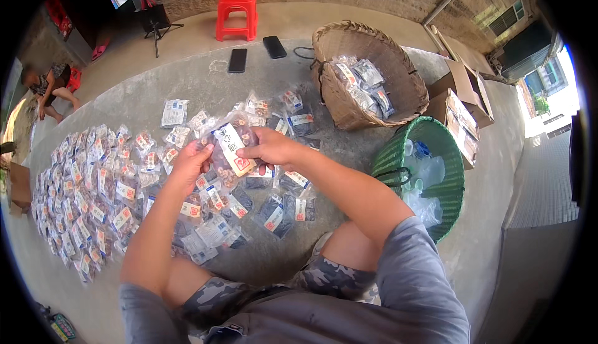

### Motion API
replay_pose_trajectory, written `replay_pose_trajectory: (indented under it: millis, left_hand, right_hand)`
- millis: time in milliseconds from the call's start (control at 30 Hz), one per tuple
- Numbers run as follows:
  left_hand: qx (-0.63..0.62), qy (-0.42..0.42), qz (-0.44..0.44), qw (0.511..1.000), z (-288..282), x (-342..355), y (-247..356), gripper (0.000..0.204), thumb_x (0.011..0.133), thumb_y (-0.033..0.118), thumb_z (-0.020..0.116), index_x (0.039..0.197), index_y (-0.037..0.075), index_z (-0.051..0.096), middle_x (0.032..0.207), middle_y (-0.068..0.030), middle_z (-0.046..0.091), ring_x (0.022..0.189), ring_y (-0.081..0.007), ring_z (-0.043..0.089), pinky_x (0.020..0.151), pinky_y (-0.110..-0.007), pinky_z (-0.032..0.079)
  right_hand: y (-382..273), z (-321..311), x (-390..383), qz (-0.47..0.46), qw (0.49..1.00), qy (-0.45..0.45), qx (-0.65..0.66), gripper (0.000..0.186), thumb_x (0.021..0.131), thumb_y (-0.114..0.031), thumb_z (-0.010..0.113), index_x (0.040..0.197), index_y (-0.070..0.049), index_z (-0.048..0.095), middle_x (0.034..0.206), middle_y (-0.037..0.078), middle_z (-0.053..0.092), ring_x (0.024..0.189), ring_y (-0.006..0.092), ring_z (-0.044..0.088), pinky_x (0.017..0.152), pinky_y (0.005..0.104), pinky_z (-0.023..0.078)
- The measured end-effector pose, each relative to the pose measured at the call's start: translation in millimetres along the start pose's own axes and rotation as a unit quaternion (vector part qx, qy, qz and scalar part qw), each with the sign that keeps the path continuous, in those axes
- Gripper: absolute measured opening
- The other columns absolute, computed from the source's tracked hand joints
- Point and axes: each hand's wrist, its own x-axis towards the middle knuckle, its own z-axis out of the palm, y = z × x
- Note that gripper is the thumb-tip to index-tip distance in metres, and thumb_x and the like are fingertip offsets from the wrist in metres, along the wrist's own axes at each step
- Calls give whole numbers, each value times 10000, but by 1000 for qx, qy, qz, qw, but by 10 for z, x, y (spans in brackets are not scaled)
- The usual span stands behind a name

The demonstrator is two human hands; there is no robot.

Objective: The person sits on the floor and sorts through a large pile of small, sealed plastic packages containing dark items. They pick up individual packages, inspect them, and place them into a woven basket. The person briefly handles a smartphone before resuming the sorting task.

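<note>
Between my two hands is a clear plastic packet (232,137) with a cream label, filled with round brown-and-white pieces I cannot name. My left hand (191,164) pinches its left edge, thumb on top. My right hand (271,148) grips its right side, the thumb lying across the label. Beneath and around them, many similar labelled packets (126,190) cover the concrete, heaped thickest to the left. Several packets with dark contents (274,216) lie nearer my knees. A whitish packet (174,113) rests flat beyond my left hand.
A woven basket (349,39) holding packets stands at the far right, beside a green basket (453,176) of clear plastic and cardboard boxes (464,92). Two phones (237,61) lie near a red stool (237,9). A person (50,89) sits far left, near a music stand (156,20).
</note>
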Motion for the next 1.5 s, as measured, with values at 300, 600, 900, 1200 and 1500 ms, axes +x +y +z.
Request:
replay_pose_trajectory:
  millis: [300, 600, 900, 1200, 1500]
  left_hand:
    - [131, -41, 16, 990, 13, 6, -157, 153, 1006, 223, 640, 1057, 79, 631, 946, -6, 702, 845, -92, 656, 723, -261, 499]
    - [74, -51, 13, 996, 214, -64, 70, 175, 965, 189, 705, 1095, 84, 651, 965, 22, 694, 839, -65, 620, 702, -242, 483]
    - [73, 0, 103, 992, 95, 25, 54, 157, 1011, 243, 647, 1044, 90, 639, 907, 31, 664, 821, -38, 576, 765, -228, 467]
    - [337, 96, -3, 937, -774, 233, -594, 398, 928, 251, 705, 1261, 55, 609, 1153, -110, 687, 1043, -224, 651, 917, -361, 498]
    - [590, -43, 49, 805, -592, 289, -865, 477, 898, 291, 694, 1327, 108, 594, 1405, -154, 553, 1283, -337, 551, 1063, -423, 455]
  right_hand:
    - [-9, -116, -90, 18, 956, -84, -281, 623, 843, -327, 798, 1343, -44, 557, 905, 113, 681, 649, 149, 640, 525, 309, 509]
    - [231, -316, 81, 5, 979, -130, -158, 619, 860, -390, 795, 1321, -43, 570, 938, 34, 666, 696, 107, 631, 552, 261, 483]
    - [22, -171, 91, -40, 991, -49, -121, 581, 818, -338, 846, 1258, -34, 620, 912, 46, 693, 655, 116, 632, 552, 264, 472]
    - [145, -1730, -222, -231, 792, 365, 432, 304, 1042, -246, 574, 1264, -49, 509, 1072, 87, 680, 887, 184, 699, 646, 260, 508]
    - [-178, -1006, 126, -46, 973, 223, 48, 791, 976, -146, 614, 1611, -88, 146, 1251, 143, 642, 833, 219, 658, 694, 322, 508]
